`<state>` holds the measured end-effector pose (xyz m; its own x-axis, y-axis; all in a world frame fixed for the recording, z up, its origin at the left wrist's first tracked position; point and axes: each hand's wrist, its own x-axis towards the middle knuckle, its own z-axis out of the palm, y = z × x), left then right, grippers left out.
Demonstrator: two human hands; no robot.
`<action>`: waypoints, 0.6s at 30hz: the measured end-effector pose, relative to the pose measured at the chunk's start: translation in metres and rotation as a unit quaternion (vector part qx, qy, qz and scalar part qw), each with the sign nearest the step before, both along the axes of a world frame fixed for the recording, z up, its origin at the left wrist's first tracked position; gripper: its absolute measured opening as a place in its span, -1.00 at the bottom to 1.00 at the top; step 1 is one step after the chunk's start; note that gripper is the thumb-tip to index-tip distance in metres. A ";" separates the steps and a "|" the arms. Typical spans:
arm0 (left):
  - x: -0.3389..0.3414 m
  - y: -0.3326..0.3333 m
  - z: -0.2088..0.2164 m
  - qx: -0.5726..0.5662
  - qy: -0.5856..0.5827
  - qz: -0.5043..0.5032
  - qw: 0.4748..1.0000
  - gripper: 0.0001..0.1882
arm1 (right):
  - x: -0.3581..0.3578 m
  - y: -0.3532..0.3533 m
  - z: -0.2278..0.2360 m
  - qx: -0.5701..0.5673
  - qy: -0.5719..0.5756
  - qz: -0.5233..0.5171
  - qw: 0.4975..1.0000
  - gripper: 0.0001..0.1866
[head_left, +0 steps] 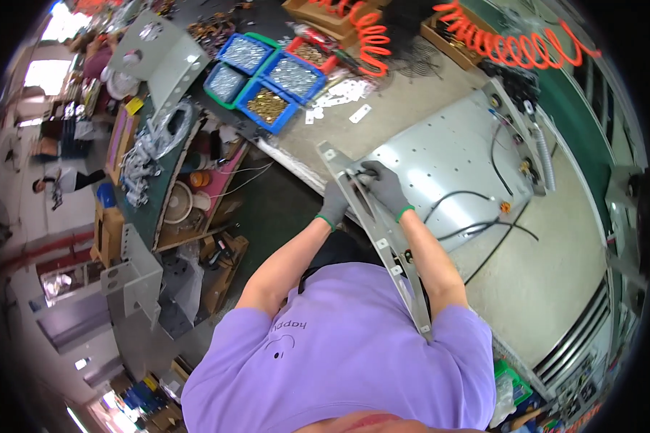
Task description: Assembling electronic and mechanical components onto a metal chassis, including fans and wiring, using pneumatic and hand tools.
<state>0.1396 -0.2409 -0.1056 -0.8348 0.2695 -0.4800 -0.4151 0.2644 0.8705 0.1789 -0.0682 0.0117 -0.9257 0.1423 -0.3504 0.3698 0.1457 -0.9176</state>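
Observation:
Both my hands wear grey gloves with green cuffs. My left hand point(332, 203) is against the outer side of a metal panel's upright flange point(365, 209), wrapped round its edge; part of its fingers is hidden behind the metal. My right hand point(390, 189) is on the inner side of that flange, its fingers bent together close to a slot. Whatever is between them is too small to make out. The wide silver sheet-metal panel point(440, 162), dotted with small holes, lies on the bench to the right. Black cables point(458, 231) and an orange fitting point(505, 207) rest on it.
Blue bins of screws point(292, 76) and a red bin point(310, 52) stand at the bench's far left. White labels point(360, 113) lie nearby. Orange coiled hoses point(505, 47) hang at the far right. Bent metal brackets point(159, 61) stand on a green table at left.

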 end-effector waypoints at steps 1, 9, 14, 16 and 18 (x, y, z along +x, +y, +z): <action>0.008 0.022 0.041 0.084 -0.011 0.018 0.996 -0.75 | 0.005 0.007 -0.012 0.010 0.032 0.005 0.999 -0.70; 0.005 0.033 0.104 -0.183 0.068 -0.066 0.979 -0.63 | -0.010 0.017 0.013 0.011 -0.045 0.092 0.995 -0.67; 0.005 0.037 0.099 -0.165 0.006 -0.032 0.986 -0.65 | -0.001 0.007 -0.057 0.112 0.000 0.030 0.993 -0.48; 0.007 0.036 0.103 -0.152 -0.010 -0.032 0.988 -0.64 | 0.007 0.001 -0.055 -0.071 -0.051 -0.053 0.995 -0.46; 0.006 0.037 0.103 -0.175 0.038 -0.029 0.983 -0.62 | 0.005 0.002 -0.048 -0.035 -0.052 -0.036 0.997 -0.46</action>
<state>0.1456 -0.2044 -0.0028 -0.8600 0.1473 -0.4885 -0.3277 0.5744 0.7502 0.1844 -0.0663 -0.0363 -0.8718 0.1790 -0.4560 0.4713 0.0527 -0.8804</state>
